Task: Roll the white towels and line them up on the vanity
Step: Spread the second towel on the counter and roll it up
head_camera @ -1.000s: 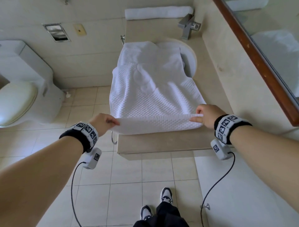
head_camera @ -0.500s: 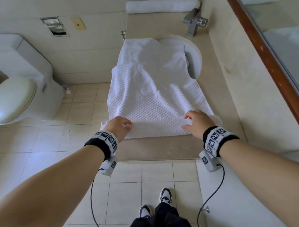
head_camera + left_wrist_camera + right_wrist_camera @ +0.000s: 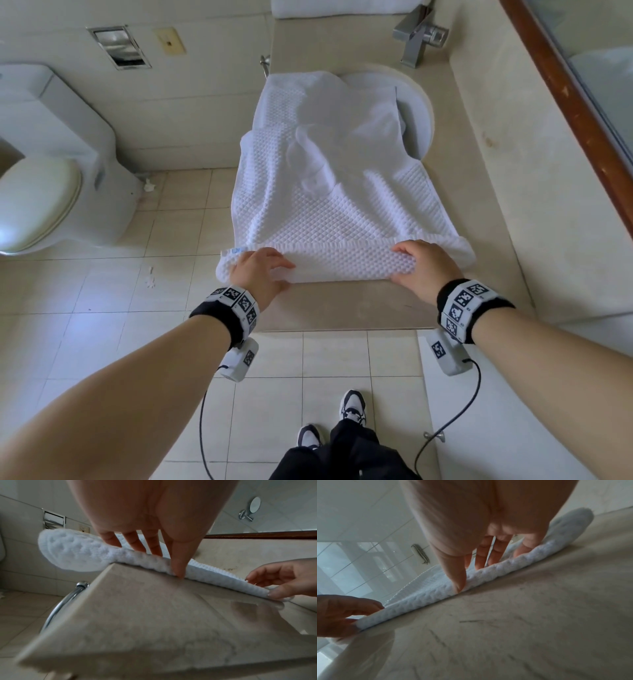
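Note:
A white waffle towel [image 3: 329, 205] lies lengthwise on the beige vanity [image 3: 342, 308], its far end draped over the sink. Its near end is turned over into a low, flat roll [image 3: 342, 263]. My left hand [image 3: 260, 270] grips the roll's left part, fingers on top and thumb at the near edge. My right hand [image 3: 421, 265] holds the right part the same way. The left wrist view shows my left hand [image 3: 159, 561] on the roll [image 3: 72, 553], whose end overhangs the counter edge. In the right wrist view my right hand [image 3: 474, 574] pinches the roll [image 3: 426, 599].
A rolled white towel [image 3: 342, 7] lies at the vanity's far end behind the faucet [image 3: 418, 37]. The sink basin [image 3: 418, 113] shows beside the towel. A toilet [image 3: 51, 164] stands left. A wood-framed mirror [image 3: 565, 102] runs along the right. A chrome ring [image 3: 56, 611] hangs below the counter's left edge.
Both hands have carried the towel's near hem forward and over, then shifted inward from the corners. The turned-over band is now thicker and lies farther from the counter's front edge.

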### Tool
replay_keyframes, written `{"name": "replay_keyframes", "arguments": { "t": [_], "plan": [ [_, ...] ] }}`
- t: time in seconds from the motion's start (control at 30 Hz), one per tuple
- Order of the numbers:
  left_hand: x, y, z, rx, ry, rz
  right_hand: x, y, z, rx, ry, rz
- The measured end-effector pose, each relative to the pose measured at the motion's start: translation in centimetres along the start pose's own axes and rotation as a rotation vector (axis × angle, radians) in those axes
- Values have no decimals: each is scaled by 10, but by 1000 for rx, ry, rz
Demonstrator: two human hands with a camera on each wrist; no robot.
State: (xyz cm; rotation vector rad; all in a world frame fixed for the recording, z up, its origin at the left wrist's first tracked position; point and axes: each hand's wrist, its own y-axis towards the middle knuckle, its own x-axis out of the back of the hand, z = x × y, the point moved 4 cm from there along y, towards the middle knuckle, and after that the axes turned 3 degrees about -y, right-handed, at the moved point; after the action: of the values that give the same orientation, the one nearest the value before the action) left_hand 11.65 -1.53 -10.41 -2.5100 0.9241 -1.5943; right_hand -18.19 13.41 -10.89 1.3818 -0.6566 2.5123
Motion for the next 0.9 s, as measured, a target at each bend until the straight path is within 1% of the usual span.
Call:
{"name": "replay_keyframes", "arguments": {
  "t": [0.13,0.2,0.37,0.5,0.77,0.9],
  "plan": [
    [-11,-4,9,-33,24,-52,-1,-9,-2,3,-31,-29],
    [-14,-6,13,-46,1,-82,-3,-13,-3,-6,-42,-47],
    [-19,-12,12,-28,-34,-145,-7,-20,-7,-35,-27,-75],
    [-24,-27,14,-45,-45,-148,-11,-34,-9,-23,-21,-101],
    [-31,-66,17,-95,-33,-115,-27,-78,-19,-30,-45,-92],
    [-31,-69,21,-29,-140,-91,-27,-87,-16,-30,16,-153]
  ]
}}
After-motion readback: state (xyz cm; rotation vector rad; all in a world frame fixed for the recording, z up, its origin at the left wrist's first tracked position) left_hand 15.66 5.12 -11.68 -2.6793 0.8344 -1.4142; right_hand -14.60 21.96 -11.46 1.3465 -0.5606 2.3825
